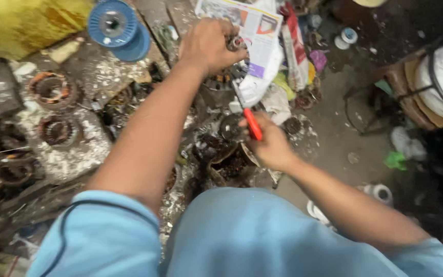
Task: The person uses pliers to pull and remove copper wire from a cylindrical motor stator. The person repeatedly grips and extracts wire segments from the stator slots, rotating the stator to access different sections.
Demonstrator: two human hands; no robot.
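Hands: left grips motor part beside newspaper; right holds red-handled tool.

red-handled tool, upright, in fist

There is one view only, taken from the person's head and looking steeply down over blue-clad knees at a cluttered workshop floor. It sits close: both forearms fill the middle, the left hand reaching out toward twelve o'clock, the right hand nearer, just right of centre. A blue spool lies at eleven o'clock, and bare floor runs toward three o'clock.
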